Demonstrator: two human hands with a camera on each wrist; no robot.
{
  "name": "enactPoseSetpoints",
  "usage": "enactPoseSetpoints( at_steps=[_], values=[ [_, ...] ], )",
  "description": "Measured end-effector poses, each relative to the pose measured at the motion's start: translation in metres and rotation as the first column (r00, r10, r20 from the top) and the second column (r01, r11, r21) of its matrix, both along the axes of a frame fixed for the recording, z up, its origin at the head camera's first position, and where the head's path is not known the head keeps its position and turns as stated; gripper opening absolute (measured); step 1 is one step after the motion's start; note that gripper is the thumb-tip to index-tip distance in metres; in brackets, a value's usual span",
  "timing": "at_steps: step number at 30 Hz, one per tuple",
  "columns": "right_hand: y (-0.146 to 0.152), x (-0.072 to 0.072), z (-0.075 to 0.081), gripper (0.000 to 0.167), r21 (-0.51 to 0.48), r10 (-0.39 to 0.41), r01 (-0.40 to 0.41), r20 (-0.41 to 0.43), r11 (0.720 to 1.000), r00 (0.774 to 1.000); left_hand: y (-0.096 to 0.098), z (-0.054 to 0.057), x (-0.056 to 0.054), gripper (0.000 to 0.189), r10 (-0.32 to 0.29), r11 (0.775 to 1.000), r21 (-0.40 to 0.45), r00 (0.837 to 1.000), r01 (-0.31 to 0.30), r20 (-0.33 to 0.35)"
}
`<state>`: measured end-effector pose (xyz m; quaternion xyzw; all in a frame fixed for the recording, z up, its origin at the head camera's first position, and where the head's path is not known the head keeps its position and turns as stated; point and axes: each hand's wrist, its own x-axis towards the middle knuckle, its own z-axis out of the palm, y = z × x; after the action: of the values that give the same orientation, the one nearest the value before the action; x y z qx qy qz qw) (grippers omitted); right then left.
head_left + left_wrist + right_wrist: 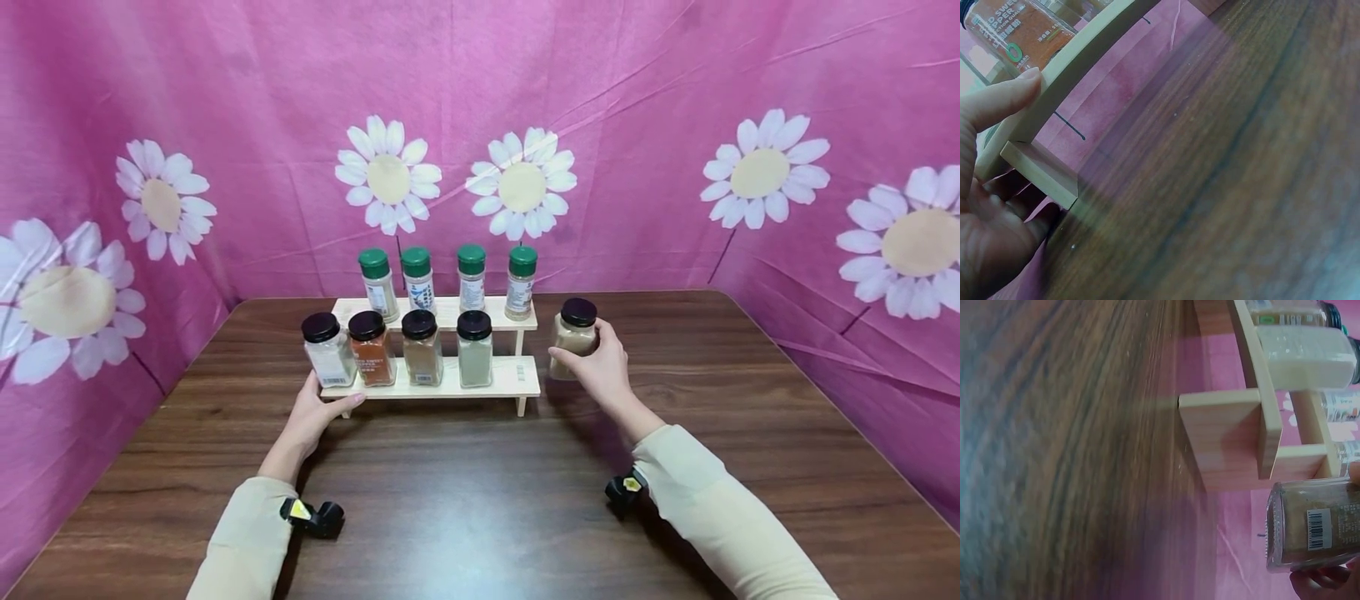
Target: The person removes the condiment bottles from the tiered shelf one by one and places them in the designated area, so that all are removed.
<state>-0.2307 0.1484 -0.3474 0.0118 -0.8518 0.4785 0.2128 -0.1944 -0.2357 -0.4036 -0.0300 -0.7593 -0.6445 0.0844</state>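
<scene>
A two-tier pale wooden spice rack (525,379) stands on the table. My left hand (310,421) grips the left end of its lower shelf, thumb on the front edge and fingers around the leg side, as the left wrist view also shows. In my right hand (603,367) is a square glass spice jar (573,340) with a black lid and tan powder, held upright just right of the rack. The right wrist view shows the jar's barcode label (1319,529) and its base beside the shelf end. A pale-green jar (476,354) is nearest that bare shelf end.
Along the lower shelf stand a white-powder jar (330,354), an orange-red pepper jar (372,354) and a brown jar (422,354), all black-lidded. Several green-capped shakers (521,287) line the upper shelf. A pink flowered cloth (630,208) hangs behind the wooden table (450,500).
</scene>
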Motion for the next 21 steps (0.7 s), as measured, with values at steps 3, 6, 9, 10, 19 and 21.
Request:
enactPoseSetpoints(
  at_steps=[3, 6, 9, 10, 19, 21],
  values=[
    [0.002, -0.005, -0.002, 0.066, -0.010, 0.002, -0.002, 0.025, 1.000, 1.000, 0.000, -0.001, 0.001, 0.077, -0.001, 1.000, -0.009, 1.000, 0.001, -0.021],
    [0.003, -0.010, -0.003, 0.066, -0.020, 0.007, -0.007, 0.027, 1.000, 1.000, 0.000, 0.000, 0.000, 0.076, 0.009, 1.000, 0.005, 1.000, -0.009, 0.000],
    [0.004, -0.016, -0.006, 0.066, -0.017, 0.011, -0.011, 0.023, 1.000, 1.000, 0.000, 0.001, -0.001, 0.076, 0.017, 1.000, -0.006, 0.998, -0.017, 0.054],
    [0.004, -0.019, -0.007, 0.066, -0.019, 0.014, -0.013, 0.022, 1.000, 1.000, 0.000, 0.002, -0.002, 0.075, 0.023, 1.000, -0.001, 0.997, -0.023, 0.069],
    [0.007, -0.043, -0.019, 0.066, -0.032, 0.028, -0.028, 0.018, 0.999, 0.999, 0.001, 0.003, -0.002, 0.076, 0.032, 0.999, -0.001, 0.997, -0.032, 0.073],
    [0.008, -0.048, -0.020, 0.065, -0.031, 0.025, -0.025, 0.015, 0.999, 1.000, 0.001, 0.003, -0.003, 0.075, 0.031, 0.999, 0.004, 0.997, -0.032, 0.070]
  ],
)
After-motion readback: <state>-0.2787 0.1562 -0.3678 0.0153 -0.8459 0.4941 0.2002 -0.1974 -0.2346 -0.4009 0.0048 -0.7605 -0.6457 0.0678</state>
